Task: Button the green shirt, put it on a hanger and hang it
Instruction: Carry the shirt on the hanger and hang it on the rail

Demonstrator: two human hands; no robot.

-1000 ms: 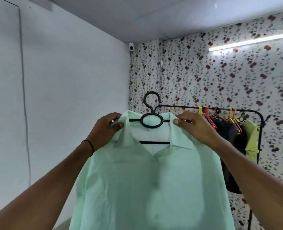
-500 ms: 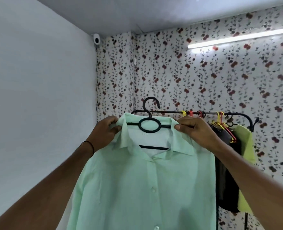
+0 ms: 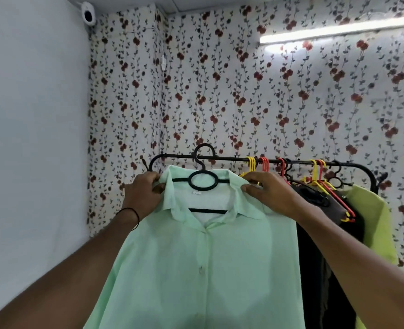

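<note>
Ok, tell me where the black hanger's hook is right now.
In the head view, the black hanger's hook sits at centre, crossing the rack rail near its left end, left of the yellow hangers.

Nothing readable is showing anywhere in the head view. A small white size tag (image 3: 197, 192) is sitting inside the back of the neck of the green shirt (image 3: 196, 269), just below the ring of the black hanger (image 3: 203, 181), and it is carrying a dark mark, but the mark is appearing too small and blurred to make out.
</note>
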